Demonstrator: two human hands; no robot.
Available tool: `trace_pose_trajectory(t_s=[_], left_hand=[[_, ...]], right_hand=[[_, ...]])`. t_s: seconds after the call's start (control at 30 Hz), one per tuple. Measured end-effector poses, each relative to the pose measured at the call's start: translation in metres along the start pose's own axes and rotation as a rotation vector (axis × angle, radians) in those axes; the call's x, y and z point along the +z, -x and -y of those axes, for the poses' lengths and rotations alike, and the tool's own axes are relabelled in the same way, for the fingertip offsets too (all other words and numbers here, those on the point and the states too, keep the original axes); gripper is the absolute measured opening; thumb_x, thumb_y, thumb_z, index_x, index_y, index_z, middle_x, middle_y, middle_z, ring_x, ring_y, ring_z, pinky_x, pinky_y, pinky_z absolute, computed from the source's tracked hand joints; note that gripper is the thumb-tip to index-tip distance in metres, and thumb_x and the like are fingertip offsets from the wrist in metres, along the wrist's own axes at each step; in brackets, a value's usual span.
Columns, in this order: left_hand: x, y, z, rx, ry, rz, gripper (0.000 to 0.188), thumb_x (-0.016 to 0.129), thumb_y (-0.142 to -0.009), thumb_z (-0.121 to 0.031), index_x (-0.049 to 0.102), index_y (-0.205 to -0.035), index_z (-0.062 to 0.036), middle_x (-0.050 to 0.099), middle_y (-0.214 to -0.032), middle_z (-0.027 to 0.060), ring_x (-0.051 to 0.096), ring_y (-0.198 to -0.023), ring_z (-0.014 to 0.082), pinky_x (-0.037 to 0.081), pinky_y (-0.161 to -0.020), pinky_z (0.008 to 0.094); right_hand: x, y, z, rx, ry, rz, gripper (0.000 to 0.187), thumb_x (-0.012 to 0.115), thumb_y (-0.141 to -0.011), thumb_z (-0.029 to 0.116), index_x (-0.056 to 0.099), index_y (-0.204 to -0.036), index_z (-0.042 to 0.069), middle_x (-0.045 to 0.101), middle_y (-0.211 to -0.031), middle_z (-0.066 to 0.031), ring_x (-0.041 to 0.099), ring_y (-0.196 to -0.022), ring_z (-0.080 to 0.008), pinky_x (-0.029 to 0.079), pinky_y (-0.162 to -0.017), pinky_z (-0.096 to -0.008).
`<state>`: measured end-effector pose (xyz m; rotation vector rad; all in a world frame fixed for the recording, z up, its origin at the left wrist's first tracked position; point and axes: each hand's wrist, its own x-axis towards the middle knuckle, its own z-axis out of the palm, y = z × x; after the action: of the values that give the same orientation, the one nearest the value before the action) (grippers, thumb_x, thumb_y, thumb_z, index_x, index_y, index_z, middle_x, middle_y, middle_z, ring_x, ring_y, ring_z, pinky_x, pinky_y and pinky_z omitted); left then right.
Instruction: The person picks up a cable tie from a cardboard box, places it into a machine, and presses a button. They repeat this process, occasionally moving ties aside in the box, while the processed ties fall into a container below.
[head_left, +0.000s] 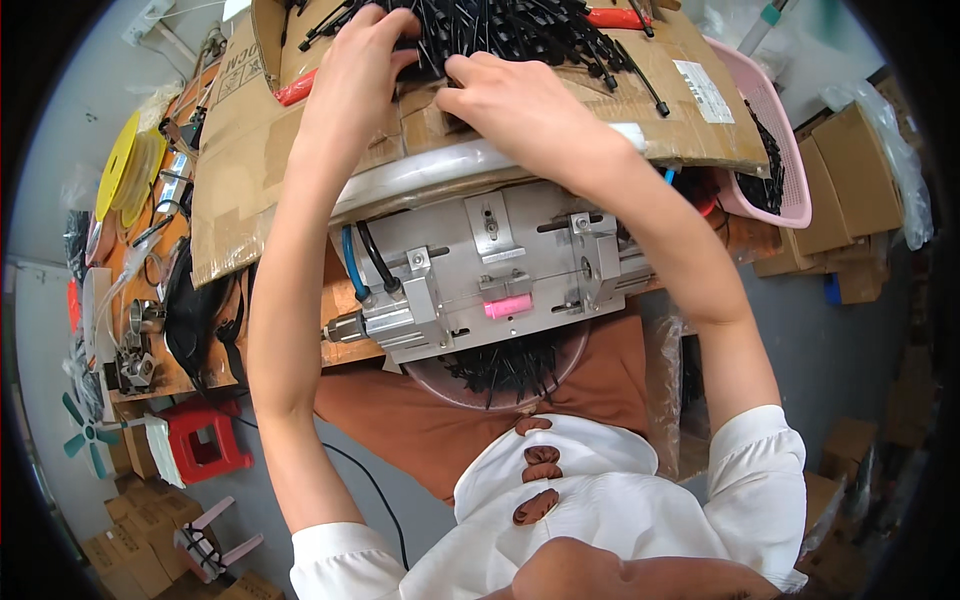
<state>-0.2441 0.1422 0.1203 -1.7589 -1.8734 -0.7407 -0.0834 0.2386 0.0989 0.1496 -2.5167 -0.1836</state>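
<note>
Both my hands reach to the near edge of a pile of thin black stick-like parts (500, 30) with thicker ends, on a cardboard sheet (240, 220). My left hand (375, 60) is curled, its fingertips among the parts; what they pinch is hard to make out. Beside it my right hand (510, 100) has its fingers bent and pressed together, tips at the pile's edge, and anything held there is hidden. Below my forearms sits a metal fixture (490, 235) with clamp blocks and a pink cylinder (508, 306) at its front.
In my lap, under the fixture, a round tub (440, 390) holds more black parts. A pink basket (795, 170) stands to the right. Left on the wooden bench (200, 345) are a yellow spool (120, 165) and a black strap. A red stool (205, 440) and cardboard boxes stand lower down.
</note>
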Motion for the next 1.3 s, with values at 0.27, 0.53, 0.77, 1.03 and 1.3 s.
trace_pose_trajectory(t_s=[0.27, 0.53, 0.77, 1.03, 1.3], left_hand=[[-0.030, 0.028, -0.012, -0.185, 0.193, 0.206, 0.021, 0.069, -0.082, -0.007, 0.066, -0.102, -0.0068, 0.062, -0.083, 0.0043, 0.062, -0.078, 0.0130, 0.049, -0.070, 0.0261], [-0.090, -0.034, -0.020, -0.574, 0.409, 0.459, 0.016, 0.067, -0.079, -0.002, 0.061, -0.093, 0.0013, 0.060, -0.079, 0.0129, 0.059, -0.076, 0.0329, 0.048, -0.071, 0.0364], [-0.073, 0.012, -0.007, -0.281, 0.284, 0.192, 0.020, 0.066, -0.088, -0.012, 0.065, -0.105, -0.0018, 0.066, -0.091, 0.0016, 0.059, -0.083, 0.0072, 0.047, -0.077, 0.0231], [-0.049, 0.166, -0.160, -0.298, 0.193, -0.024, 0.041, 0.068, -0.070, 0.011, 0.063, -0.109, 0.0001, 0.062, -0.093, 0.0100, 0.058, -0.085, 0.0230, 0.048, -0.079, 0.0327], [0.002, 0.196, -0.218, -0.419, 0.197, 0.253, 0.067, 0.063, -0.075, 0.006, 0.039, -0.137, 0.0072, 0.053, -0.095, 0.0117, 0.051, -0.085, 0.0265, 0.045, -0.078, 0.0357]], right_hand=[[-0.032, 0.017, -0.063, 0.026, -0.608, 0.136, 0.018, 0.063, -0.080, -0.004, 0.067, -0.095, 0.002, 0.060, -0.086, -0.0047, 0.059, -0.072, -0.0142, 0.047, -0.061, -0.0284], [-0.082, -0.012, -0.064, 0.611, -1.394, 0.017, 0.035, 0.063, -0.092, 0.022, 0.057, -0.114, -0.004, 0.068, -0.099, -0.0147, 0.066, -0.079, -0.0154, 0.051, -0.058, -0.0206], [-0.078, 0.021, -0.080, 0.485, -1.546, -0.176, 0.035, 0.056, -0.096, 0.024, 0.055, -0.116, -0.004, 0.066, -0.104, -0.0189, 0.069, -0.085, -0.0225, 0.055, -0.054, -0.0201], [-0.117, 0.078, -0.024, 0.616, -1.778, -0.348, 0.024, 0.052, -0.096, 0.015, 0.058, -0.108, -0.004, 0.064, -0.097, -0.0190, 0.065, -0.081, -0.0255, 0.052, -0.057, -0.0243], [-0.101, 0.105, 0.015, 0.507, -1.391, -0.304, 0.033, 0.050, -0.098, 0.017, 0.047, -0.122, -0.005, 0.064, -0.102, -0.0248, 0.067, -0.082, -0.0222, 0.047, -0.047, -0.0186]])
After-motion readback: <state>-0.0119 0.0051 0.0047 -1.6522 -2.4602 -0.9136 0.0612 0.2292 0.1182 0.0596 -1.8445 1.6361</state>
